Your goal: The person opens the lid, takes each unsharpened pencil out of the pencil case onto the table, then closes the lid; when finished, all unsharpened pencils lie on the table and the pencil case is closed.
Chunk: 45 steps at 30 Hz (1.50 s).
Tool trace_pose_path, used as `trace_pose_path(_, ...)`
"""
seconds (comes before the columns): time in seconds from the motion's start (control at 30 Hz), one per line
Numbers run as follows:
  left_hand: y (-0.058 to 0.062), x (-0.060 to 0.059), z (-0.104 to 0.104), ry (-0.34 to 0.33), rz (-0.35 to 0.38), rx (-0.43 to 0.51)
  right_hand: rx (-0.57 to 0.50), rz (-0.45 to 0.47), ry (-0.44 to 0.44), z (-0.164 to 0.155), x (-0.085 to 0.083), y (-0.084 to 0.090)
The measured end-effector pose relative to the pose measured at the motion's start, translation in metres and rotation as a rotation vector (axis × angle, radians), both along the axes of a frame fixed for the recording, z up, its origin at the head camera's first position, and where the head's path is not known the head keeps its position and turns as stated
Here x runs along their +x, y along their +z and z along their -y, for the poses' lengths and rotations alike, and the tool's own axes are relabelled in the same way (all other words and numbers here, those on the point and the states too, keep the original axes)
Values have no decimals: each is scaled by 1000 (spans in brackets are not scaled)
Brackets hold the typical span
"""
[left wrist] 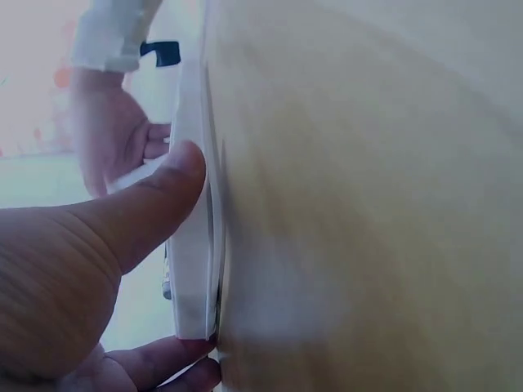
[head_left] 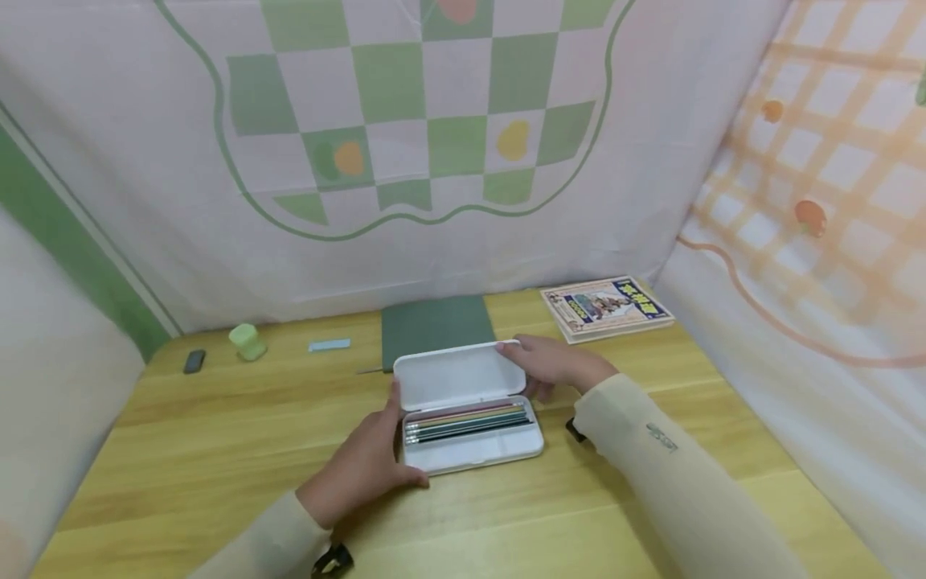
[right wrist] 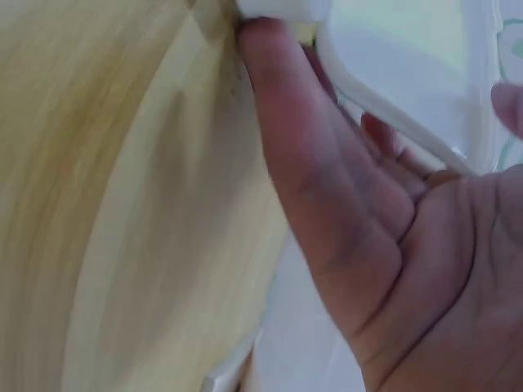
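Note:
A white pencil case lies on the wooden table with its lid raised on the far side. Several pencils, mostly dark with a red and a yellowish one, lie in the base. My left hand grips the case's left end, its thumb against the front side and its fingers round the end. At the lid's right end, my right hand holds on, thumb over the upper edge. The right wrist view has its other fingers beside the case near the hinge corner.
Behind the lid lies a dark green notebook, with a thin stick by its corner. A colourful book is at the back right. At the back left are a pale blue strip, a light green object and a small dark block.

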<state>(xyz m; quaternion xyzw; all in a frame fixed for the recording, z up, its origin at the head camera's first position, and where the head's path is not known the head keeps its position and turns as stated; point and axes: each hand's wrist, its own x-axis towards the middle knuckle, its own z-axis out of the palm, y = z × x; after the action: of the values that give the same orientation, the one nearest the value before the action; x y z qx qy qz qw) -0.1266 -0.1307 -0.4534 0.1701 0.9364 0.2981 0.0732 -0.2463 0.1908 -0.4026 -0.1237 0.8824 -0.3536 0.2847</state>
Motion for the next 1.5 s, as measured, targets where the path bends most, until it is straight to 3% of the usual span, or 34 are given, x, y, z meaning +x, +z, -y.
trace_pose_path(0.17, -1, 2, 1, -95, -39, -89, 51, -18, -29, 6, -3, -9)
trace_pose_path(0.43, -6, 1, 2, -55, 20, 17, 66, -1, -47, 7, -3, -15)
trace_pose_path(0.73, -6, 0, 4, -14, 24, 1, 105, -49, -28, 10, 4, -5)
trace_pose_path(0.87, -4, -2, 6, -14, 15, -6, 190, -156, -25, 9, 20, 6)
trace_pose_path(1.0, -3, -2, 6, -13, 19, -12, 314, -266, -112, 6, 47, 15)
trace_pose_path(1.1, -1, -3, 7, -10, 23, -26, 311, -300, -147, 7, 65, 18)
trace_pose_path(1.3, 1, -5, 8, -2, 33, -28, 182, -393, -18, 16, 80, 15)
trace_pose_path(1.5, -1, -9, 8, -15, 38, -29, 176, -400, 109, 21, 80, 5)
